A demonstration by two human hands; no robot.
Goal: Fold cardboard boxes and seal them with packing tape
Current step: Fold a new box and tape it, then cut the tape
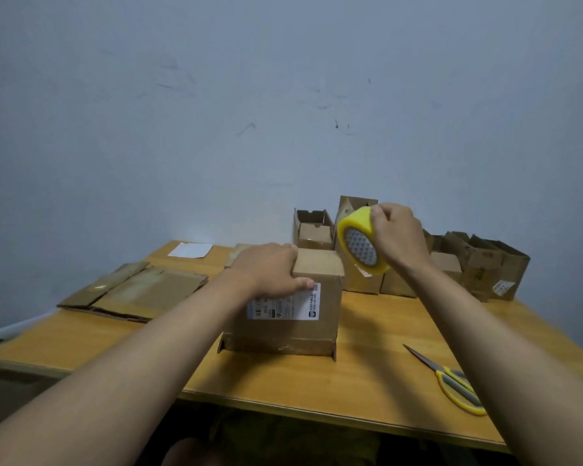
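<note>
Head view: the left hand (271, 269) presses down on the cardboard box (283, 314) at table (367, 375) centre, thumb over its white label (283, 302). The right hand (396, 235) grips the tape roll (359, 245) at 1 o'clock — open boxes (485, 264) behind it, scissors (451, 381) at 4 o'clock, flattened cardboard (135, 290) at 10 o'clock.

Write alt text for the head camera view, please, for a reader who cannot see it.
A person's left hand holds down a cardboard box on a wooden table, while the right hand lifts a yellow tape roll. Scissors lie right; flattened cardboard lies left.
</note>
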